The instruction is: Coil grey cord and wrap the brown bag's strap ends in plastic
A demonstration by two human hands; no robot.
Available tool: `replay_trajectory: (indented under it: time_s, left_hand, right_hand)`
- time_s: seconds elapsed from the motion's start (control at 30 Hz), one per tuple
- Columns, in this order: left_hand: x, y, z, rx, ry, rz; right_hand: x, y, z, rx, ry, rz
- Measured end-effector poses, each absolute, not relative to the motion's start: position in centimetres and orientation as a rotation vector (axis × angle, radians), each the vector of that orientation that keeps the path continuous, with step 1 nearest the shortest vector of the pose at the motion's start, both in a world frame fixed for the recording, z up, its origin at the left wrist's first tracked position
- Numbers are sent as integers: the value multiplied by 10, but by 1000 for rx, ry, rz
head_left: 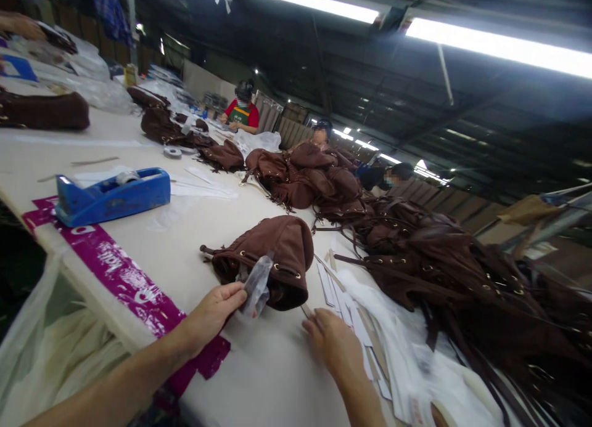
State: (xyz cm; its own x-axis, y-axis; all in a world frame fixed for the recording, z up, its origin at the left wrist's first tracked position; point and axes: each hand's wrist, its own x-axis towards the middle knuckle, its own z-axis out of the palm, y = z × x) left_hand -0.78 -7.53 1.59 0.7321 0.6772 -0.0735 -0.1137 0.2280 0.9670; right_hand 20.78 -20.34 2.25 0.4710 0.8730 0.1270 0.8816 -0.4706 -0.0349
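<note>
A small, dark-brown drawstring-style bag [266,260] lies on its side on a pale desk [259,365], just beyond a worker's two hands, its open mouth turned toward the camera. The body looks soft and matte, like suede or a napped cloth, though the material cannot be told for certain. It bulges to a rounded, full shape at the far right and slumps into loose folds at the left. Gold-coloured eyelets [276,267] punctuate the fabric near the rim, with a dark cord running along them, and a short, dark, knobbed end [206,249] juts out at the left. The inside of the mouth falls into deep shadow.

The left hand [215,310] pinches a crumpled, see-through plastic piece [258,285] between thumb and fingers, right at the bag's opening; the plastic hangs across the rim, catching a whitish sheen. The right hand [335,337], slightly blurred, sits low on the desk near the bag's lower right edge, its fingers loosely curled beside a thin strip [306,310]; whether they grip it cannot be told.

White and grey-brown paper strips [351,316] fan out to the right of the bag. Beyond them rises a heap of similar brown bags [319,174], eyelets glinting. A scuffed blue tape dispenser [113,196] stands to the left, near a torn purple band [120,270] along the desk's edge.
</note>
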Motion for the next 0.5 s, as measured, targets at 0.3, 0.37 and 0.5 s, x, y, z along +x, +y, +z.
replay_trajectory:
  time_s: [0.3, 0.37, 0.5]
  left_hand:
    - [-4, -56, 14, 1254, 526, 638]
    - [-3, -57, 12, 1241, 527, 632]
    - [-3, -57, 11, 1235, 531, 635]
  right_hand:
    - [227, -202, 0, -2757, -1659, -267]
    - [232, -204, 3, -2748, -1658, -267]
    - [231, -213, 0, -2714, -1744, -275]
